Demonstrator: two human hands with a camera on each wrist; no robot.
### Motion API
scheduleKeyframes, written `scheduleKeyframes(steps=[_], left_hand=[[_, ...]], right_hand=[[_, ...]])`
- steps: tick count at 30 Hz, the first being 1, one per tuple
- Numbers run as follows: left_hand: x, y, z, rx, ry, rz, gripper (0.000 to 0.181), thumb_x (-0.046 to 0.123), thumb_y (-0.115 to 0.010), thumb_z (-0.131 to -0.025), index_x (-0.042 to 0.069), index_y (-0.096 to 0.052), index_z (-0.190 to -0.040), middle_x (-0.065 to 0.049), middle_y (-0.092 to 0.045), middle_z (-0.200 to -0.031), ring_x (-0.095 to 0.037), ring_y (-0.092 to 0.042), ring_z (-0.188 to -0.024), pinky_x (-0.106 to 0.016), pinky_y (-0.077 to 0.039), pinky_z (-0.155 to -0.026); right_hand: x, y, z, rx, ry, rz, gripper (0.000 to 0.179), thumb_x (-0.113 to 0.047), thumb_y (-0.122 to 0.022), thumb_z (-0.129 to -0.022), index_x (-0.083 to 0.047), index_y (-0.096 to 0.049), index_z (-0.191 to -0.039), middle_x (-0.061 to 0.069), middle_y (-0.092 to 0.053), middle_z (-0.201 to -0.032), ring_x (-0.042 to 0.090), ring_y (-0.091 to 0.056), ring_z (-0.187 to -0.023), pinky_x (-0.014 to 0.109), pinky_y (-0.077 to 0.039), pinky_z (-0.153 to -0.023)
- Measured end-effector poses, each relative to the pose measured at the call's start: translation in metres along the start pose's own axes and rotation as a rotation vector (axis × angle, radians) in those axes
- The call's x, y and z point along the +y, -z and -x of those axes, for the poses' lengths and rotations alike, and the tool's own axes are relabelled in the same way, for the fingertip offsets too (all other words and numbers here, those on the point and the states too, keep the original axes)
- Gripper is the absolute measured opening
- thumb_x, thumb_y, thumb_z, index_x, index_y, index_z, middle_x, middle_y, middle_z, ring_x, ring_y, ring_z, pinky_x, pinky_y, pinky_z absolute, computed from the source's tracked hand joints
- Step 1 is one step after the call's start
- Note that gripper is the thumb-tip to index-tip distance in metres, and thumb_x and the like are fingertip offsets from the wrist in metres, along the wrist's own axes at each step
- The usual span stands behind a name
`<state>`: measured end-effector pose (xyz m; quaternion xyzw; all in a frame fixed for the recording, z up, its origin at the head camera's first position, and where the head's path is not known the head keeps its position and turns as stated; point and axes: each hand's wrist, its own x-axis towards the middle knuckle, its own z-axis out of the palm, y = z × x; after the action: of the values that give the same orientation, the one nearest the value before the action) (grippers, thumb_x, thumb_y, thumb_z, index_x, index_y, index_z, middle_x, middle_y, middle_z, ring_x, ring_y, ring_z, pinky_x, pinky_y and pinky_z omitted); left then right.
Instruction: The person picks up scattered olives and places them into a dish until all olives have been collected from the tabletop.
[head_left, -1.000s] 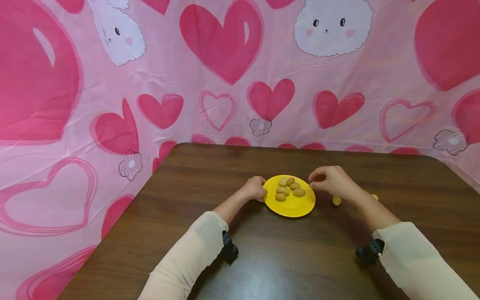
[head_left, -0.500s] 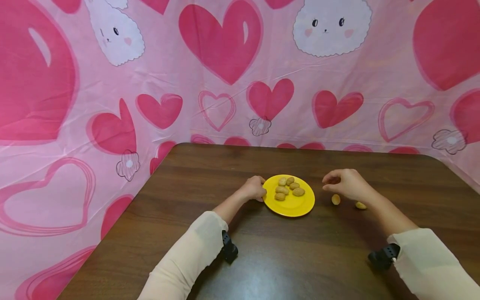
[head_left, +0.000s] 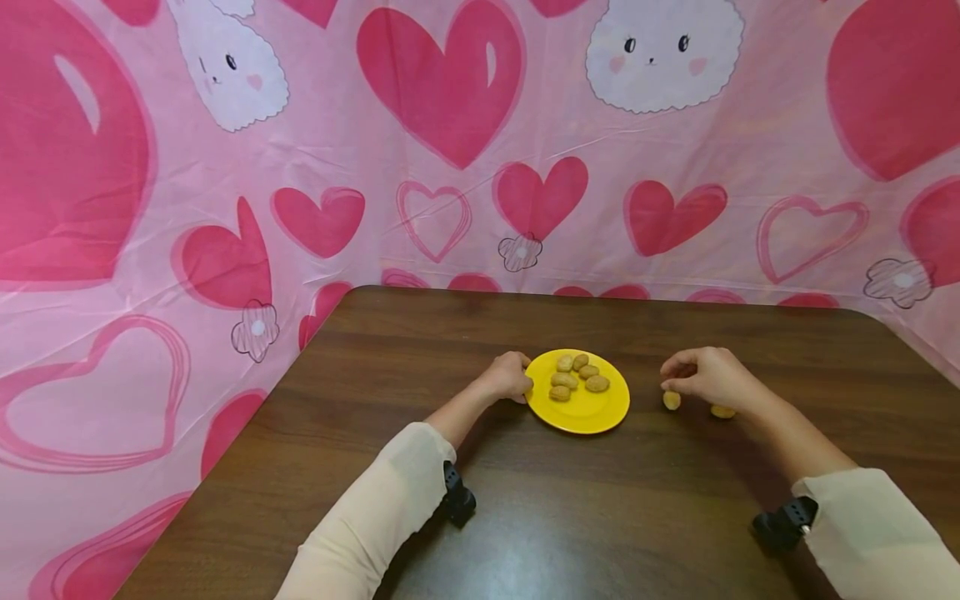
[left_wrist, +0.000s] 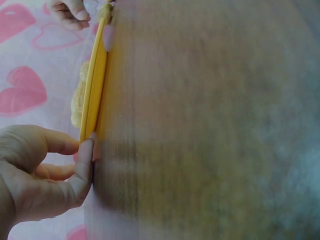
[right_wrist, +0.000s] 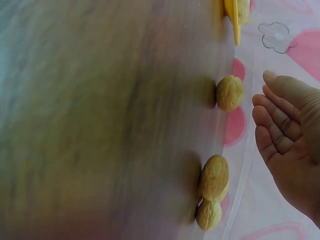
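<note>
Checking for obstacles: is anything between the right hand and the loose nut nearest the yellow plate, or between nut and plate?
Nothing visible: a gap separates the right hand from that nut, and only tabletop lies between nut and plate.

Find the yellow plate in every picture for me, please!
Head: yellow plate right of centre, below the middle; left hand at its rim.
Left wrist: yellow plate seen edge-on, left of centre, mostly upper half.
Right wrist: only part of the yellow plate, top edge, right of centre.
Shared landmark: pink heart cloth.
</note>
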<state>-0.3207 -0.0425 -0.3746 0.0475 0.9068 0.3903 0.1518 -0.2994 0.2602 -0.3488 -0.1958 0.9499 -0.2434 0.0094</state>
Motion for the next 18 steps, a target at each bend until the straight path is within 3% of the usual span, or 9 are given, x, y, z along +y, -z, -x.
scheduleKeyframes(steps=[7,18], left_hand=[[0.001,0.001,0.001,-0.007,0.006,0.005,0.037,-0.006,-0.057,-0.084,-0.006,-0.054,-0.121,-0.012,-0.057,-0.094,-0.017,-0.061,-0.067,-0.023,-0.055,-0.056],[0.001,0.001,0.001,-0.013,0.022,0.0,0.038,-0.005,-0.058,-0.084,-0.005,-0.053,-0.122,-0.012,-0.057,-0.095,-0.017,-0.061,-0.068,-0.024,-0.055,-0.056]], right_hand=[[0.006,-0.001,0.004,-0.023,-0.001,0.03,0.023,-0.021,-0.072,-0.079,-0.002,-0.069,-0.091,-0.004,-0.064,-0.077,0.013,-0.057,-0.072,0.029,-0.048,-0.064],[0.013,-0.001,0.006,-0.094,-0.052,0.013,0.032,-0.031,-0.072,-0.079,-0.003,-0.069,-0.094,0.001,-0.067,-0.084,0.019,-0.061,-0.08,0.036,-0.049,-0.07]])
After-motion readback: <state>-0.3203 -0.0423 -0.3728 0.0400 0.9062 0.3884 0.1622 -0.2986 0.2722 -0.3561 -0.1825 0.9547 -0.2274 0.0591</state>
